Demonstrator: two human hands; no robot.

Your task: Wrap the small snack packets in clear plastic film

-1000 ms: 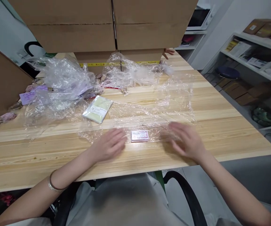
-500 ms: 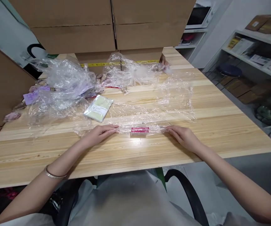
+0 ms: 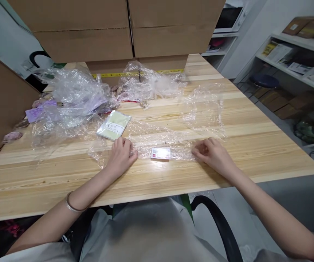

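Observation:
A small white box (image 3: 160, 153) with red print lies near the front of the wooden table, on the near edge of a clear bubble wrap sheet (image 3: 157, 136). To the left of the box, my left hand (image 3: 122, 154) rests with curled fingers closed on the sheet's near edge. My right hand (image 3: 211, 156) pinches the same edge on the right side, thumb against fingers. Neither hand touches the box. A flat pale green packet (image 3: 114, 124) with a white label lies just beyond my left hand.
Crumpled clear plastic (image 3: 77, 91) with purple papers is heaped at the back left. More plastic wrap (image 3: 151, 82) lies before the large cardboard boxes (image 3: 91, 43). Another cardboard box (image 3: 4, 98) stands at the left. Shelves (image 3: 296, 65) are off to the right.
The box has turned over from its red side to its white printed side. My left hand has shifted and its fingers have curled. Another person's hand at the back has left view.

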